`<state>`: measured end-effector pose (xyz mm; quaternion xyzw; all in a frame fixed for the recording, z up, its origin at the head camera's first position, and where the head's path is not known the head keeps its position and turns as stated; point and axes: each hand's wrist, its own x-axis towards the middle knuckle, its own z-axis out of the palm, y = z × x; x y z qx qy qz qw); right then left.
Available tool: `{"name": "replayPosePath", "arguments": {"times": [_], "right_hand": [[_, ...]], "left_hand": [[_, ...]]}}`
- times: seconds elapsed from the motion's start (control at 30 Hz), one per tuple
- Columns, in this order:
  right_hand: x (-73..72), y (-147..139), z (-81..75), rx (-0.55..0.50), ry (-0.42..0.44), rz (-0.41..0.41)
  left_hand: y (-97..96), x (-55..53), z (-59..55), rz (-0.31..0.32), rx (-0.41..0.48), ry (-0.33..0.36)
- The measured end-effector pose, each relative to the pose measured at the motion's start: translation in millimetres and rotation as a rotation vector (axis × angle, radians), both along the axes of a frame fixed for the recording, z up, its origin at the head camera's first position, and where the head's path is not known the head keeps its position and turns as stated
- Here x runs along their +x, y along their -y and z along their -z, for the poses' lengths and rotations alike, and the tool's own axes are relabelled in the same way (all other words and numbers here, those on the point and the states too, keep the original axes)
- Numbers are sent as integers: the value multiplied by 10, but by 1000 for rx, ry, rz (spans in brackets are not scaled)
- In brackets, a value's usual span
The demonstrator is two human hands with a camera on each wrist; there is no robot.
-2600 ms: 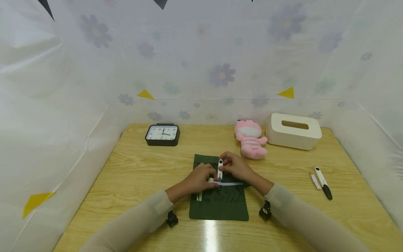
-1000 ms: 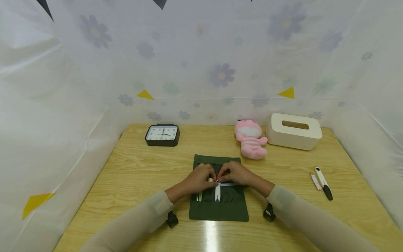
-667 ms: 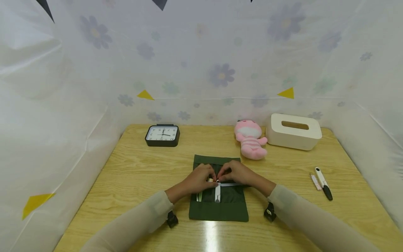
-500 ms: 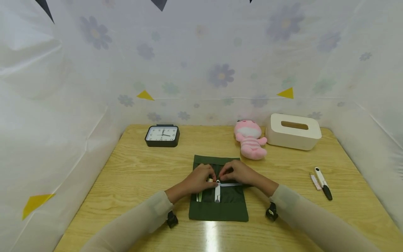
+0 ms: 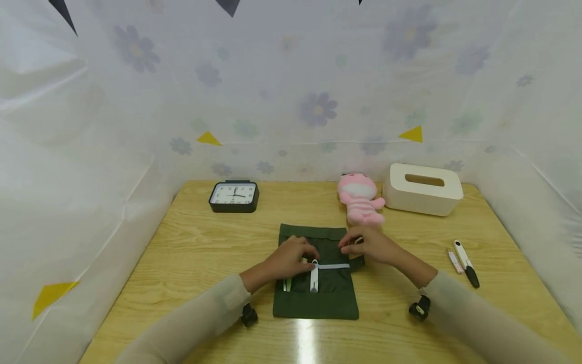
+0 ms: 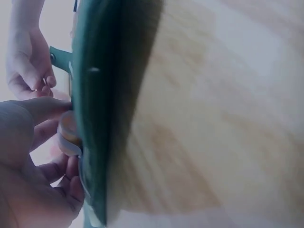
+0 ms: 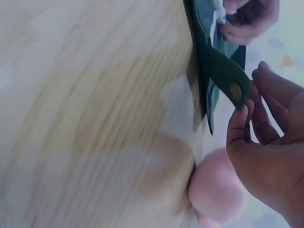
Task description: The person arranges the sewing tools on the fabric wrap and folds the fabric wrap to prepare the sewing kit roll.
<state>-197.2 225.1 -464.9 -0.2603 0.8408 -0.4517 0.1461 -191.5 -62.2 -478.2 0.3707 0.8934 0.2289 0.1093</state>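
We count one left hand [image 5: 287, 259] and one right hand [image 5: 376, 245], so two.
We find one green case [image 5: 316, 306], one white tool [image 5: 314, 279], one round tube [image 6: 69, 133] and one black-and-white tool [image 5: 465, 259]. We see one small stick [image 5: 454, 262], one clock [image 5: 234, 194], one pink toy [image 5: 360, 202], one tissue box [image 5: 419, 194] and one table [image 5: 218, 242]. We count two sleeves [image 5: 200, 318] and two little black boxes [image 5: 420, 308] by the wrists. We make it three yellow triangles [image 5: 413, 134] and three dark triangles [image 5: 229, 6].

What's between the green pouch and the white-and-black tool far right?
Head view: the green pouch's strap, then the right forearm crossing, then bare tabletop, then the small pink-and-white item close beside the white-and-black tool.
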Motion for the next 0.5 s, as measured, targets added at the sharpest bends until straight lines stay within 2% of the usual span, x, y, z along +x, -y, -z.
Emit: {"name": "replayPosePath", "arguments": {"times": [0.13,0.23,0.37,0.5], "right_hand": [[55,-190,-71,51,-63,47],[120,-329,-139,94,-54,118],[203,-531,-203,137,-45,185],[301,-768,-247,153,-56,232]], "left_hand": [[-65,40,-73,7,-43,-15],[-131,58,-92,23,-67,-32],[-217,56,-58,42,-105,-67],[-275,49,-21,26,-130,-67]]}}
